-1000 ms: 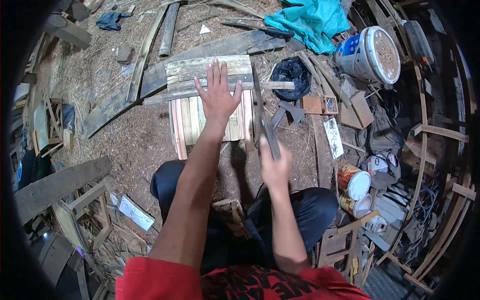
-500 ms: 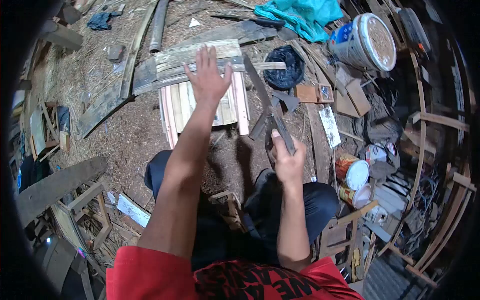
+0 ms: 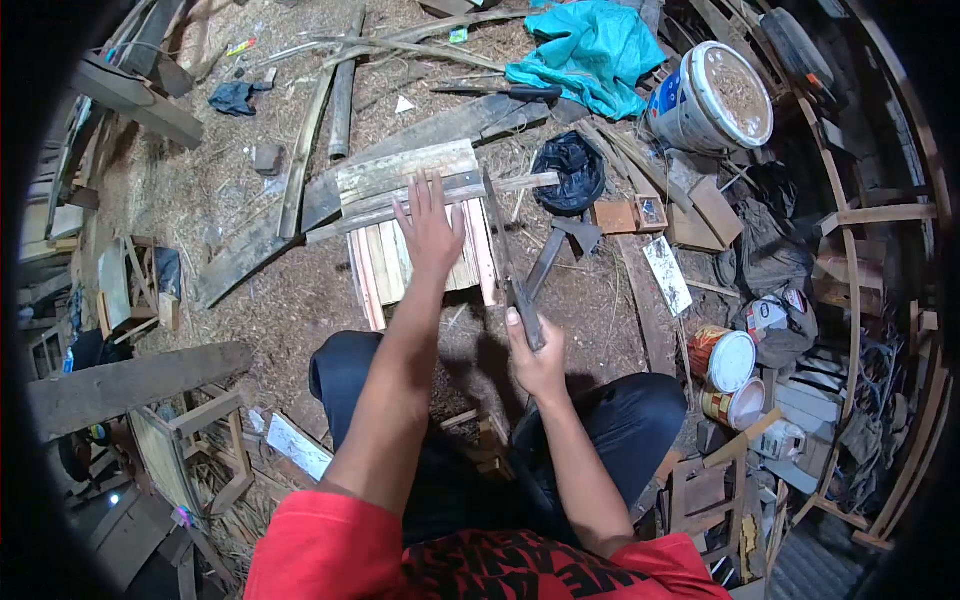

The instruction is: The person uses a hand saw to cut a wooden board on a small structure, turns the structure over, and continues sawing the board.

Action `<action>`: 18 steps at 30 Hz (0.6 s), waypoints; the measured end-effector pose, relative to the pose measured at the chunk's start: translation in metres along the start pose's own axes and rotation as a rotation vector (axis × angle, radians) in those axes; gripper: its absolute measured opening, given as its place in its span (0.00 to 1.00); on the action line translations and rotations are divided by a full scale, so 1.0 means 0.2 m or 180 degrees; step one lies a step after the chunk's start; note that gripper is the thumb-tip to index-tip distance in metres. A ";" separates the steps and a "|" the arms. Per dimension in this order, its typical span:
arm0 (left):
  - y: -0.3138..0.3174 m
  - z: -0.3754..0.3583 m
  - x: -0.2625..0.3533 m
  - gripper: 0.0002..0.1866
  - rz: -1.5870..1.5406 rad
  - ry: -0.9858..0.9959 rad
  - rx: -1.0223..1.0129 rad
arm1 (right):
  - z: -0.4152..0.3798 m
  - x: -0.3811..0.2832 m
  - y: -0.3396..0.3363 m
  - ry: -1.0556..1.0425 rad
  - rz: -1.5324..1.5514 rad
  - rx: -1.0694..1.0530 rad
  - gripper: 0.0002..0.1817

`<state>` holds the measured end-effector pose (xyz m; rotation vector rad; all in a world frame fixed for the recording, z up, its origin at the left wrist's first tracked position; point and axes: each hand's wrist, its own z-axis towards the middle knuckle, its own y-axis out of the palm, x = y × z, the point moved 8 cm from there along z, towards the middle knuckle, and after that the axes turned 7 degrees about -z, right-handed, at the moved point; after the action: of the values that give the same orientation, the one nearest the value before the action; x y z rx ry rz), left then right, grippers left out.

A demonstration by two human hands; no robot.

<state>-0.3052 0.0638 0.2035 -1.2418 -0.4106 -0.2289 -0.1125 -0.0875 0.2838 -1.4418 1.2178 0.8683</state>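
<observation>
My left hand [image 3: 433, 232] lies with its fingers spread on a thin wooden strip [image 3: 375, 215] and the boards of a small slatted wooden piece [image 3: 405, 165]. The strip runs across that piece and sticks out past its right edge. In my right hand [image 3: 538, 358] is the handle of a handsaw [image 3: 505, 240]. The saw's blade points away from me and stands close along the right edge of the slatted piece, by the strip. Whether its teeth touch the wood I cannot tell.
A black-lined bucket [image 3: 570, 175] stands right of the saw, near small wooden boxes [image 3: 614, 217]. Farther right are a large white bucket [image 3: 735, 95] and paint cans [image 3: 722, 360]. A teal cloth [image 3: 590, 55] and long planks [image 3: 240, 250] lie beyond and left.
The saw has swung from a slant to nearly upright in view, and my right hand has come lower and left. The view has shifted; my left hand still rests on the wood.
</observation>
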 end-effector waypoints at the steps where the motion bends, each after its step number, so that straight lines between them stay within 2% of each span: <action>1: -0.01 -0.09 0.03 0.39 0.0038 0.0028 -0.0043 | -0.01 -0.02 -0.01 0.0135 -0.0320 0.0014 0.21; 4: -0.04 -0.14 0.04 0.40 0.0032 -0.0089 -0.0198 | -0.03 -0.04 0.02 0.0067 -0.0403 -0.0083 0.21; 7: -0.02 -0.15 0.05 0.40 -0.0040 -0.0186 -0.0265 | -0.03 -0.05 -0.03 -0.0001 -0.0552 0.0204 0.20; 12: -0.02 -0.12 0.04 0.38 -0.0123 -0.0270 -0.0402 | 0.29 0.02 0.01 0.0111 -0.0491 0.0198 0.18; 13: -0.03 -0.13 0.04 0.38 -0.0134 -0.0275 -0.0430 | 0.33 -0.07 0.03 0.0111 -0.0554 0.0280 0.16; 16: -0.03 -0.14 0.04 0.38 -0.0140 -0.0314 -0.0470 | 0.21 -0.13 0.03 -0.0245 -0.0666 0.0443 0.16; 17: -0.02 -0.13 0.04 0.38 -0.0108 -0.0303 -0.0462 | 0.11 -0.15 0.00 -0.0226 -0.0931 0.0407 0.16; 18: -0.01 -0.13 0.03 0.38 -0.0065 -0.0310 -0.0470 | 0.02 -0.03 -0.02 0.0009 -0.0739 0.0272 0.15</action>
<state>-0.2960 0.0389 0.2003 -1.3980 -0.4978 -0.2198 -0.1094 -0.0828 0.2892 -1.4811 1.0518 0.6486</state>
